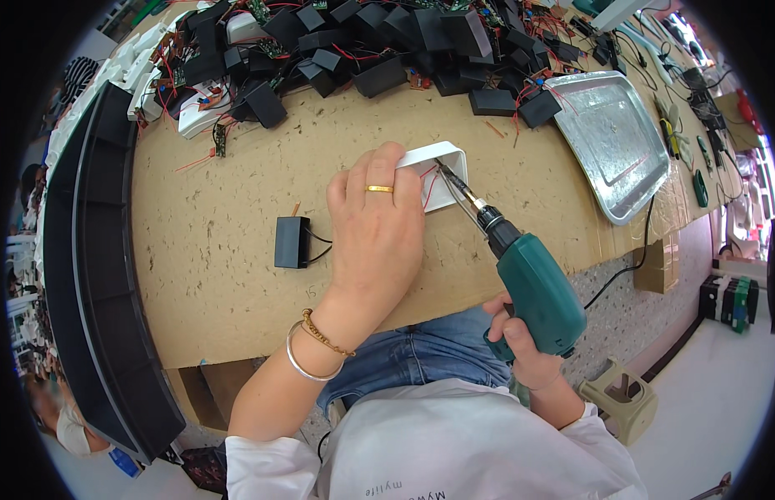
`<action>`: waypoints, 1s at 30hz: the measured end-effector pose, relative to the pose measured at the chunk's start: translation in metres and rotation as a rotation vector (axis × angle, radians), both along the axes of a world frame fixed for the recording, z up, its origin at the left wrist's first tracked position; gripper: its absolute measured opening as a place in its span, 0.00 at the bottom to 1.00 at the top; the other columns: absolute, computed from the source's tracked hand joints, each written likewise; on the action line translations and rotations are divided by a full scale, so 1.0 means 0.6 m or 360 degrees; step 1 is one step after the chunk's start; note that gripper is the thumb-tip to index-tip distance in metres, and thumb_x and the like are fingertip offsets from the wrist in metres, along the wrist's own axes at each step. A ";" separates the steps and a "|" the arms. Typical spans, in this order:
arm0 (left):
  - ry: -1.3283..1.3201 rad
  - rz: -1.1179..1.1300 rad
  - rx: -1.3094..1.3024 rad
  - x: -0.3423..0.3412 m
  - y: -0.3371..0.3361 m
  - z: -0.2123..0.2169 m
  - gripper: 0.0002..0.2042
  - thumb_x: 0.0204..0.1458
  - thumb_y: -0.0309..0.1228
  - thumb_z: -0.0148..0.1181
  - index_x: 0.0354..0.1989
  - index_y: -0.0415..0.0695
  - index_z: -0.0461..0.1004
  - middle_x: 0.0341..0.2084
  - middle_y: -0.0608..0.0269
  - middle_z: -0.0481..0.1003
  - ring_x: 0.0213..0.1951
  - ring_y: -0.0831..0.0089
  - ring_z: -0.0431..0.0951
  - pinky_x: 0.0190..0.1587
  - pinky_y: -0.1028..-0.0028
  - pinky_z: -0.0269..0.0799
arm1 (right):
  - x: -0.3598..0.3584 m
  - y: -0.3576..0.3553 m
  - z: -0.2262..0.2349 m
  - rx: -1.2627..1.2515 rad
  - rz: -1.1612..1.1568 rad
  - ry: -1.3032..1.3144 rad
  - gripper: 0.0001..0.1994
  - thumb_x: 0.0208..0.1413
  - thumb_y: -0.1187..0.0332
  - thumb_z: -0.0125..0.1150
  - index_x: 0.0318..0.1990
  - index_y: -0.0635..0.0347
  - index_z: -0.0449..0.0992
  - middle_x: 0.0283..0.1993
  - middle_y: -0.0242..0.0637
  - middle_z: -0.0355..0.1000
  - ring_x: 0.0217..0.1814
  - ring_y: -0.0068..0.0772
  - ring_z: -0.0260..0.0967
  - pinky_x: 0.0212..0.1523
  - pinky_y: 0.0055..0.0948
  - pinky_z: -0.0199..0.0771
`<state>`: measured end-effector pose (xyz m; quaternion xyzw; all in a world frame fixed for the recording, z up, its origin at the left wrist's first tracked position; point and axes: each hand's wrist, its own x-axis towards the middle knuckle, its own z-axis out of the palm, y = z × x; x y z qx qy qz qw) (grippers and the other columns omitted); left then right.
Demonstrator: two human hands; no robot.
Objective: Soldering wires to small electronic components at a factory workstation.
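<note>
White casing (447, 192) is being pinched by left hand (377, 221), slanting soldering gun (540, 287) being gripped at casing's lower right by right hand (525, 346)

Left forearm (275, 396) slants far and rightward; the left hand (377, 229) is back-up, fingers (380, 171) bent. The right hand (527, 350), nearer and rightward, is curled in a grip.
</note>
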<state>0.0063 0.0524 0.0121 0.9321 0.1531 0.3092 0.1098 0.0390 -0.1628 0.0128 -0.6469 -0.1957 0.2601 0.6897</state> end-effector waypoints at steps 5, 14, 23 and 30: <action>-0.0001 0.0000 -0.0006 0.001 -0.001 0.001 0.07 0.49 0.23 0.56 0.34 0.39 0.66 0.46 0.56 0.67 0.47 0.58 0.68 0.49 0.61 0.61 | 0.001 -0.012 -0.011 -0.0057 0.0101 -0.0036 0.15 0.51 0.73 0.63 0.46 0.68 0.72 0.36 0.39 0.74 0.30 0.20 0.69 0.30 0.21 0.71; -0.0008 -0.0026 0.0021 0.001 0.002 -0.003 0.08 0.47 0.25 0.55 0.34 0.39 0.65 0.45 0.53 0.65 0.48 0.58 0.67 0.47 0.61 0.60 | 0.005 -0.015 -0.008 -0.0200 0.0235 -0.0189 0.29 0.56 0.58 0.58 0.57 0.71 0.60 0.45 0.47 0.67 0.29 0.24 0.66 0.32 0.24 0.68; 0.0006 -0.0028 0.0012 0.001 0.001 -0.003 0.08 0.47 0.25 0.55 0.34 0.39 0.65 0.46 0.52 0.65 0.49 0.58 0.67 0.47 0.61 0.59 | 0.000 -0.012 0.001 -0.0009 0.0042 -0.0099 0.08 0.52 0.72 0.61 0.37 0.68 0.74 0.32 0.42 0.73 0.31 0.24 0.69 0.31 0.26 0.70; 0.0024 -0.0038 -0.0028 0.001 0.002 -0.001 0.08 0.46 0.24 0.54 0.35 0.38 0.65 0.47 0.51 0.65 0.50 0.58 0.66 0.49 0.60 0.59 | -0.003 -0.031 0.022 0.0002 0.0242 -0.0002 0.19 0.54 0.69 0.58 0.53 0.66 0.65 0.45 0.43 0.69 0.31 0.21 0.66 0.34 0.24 0.69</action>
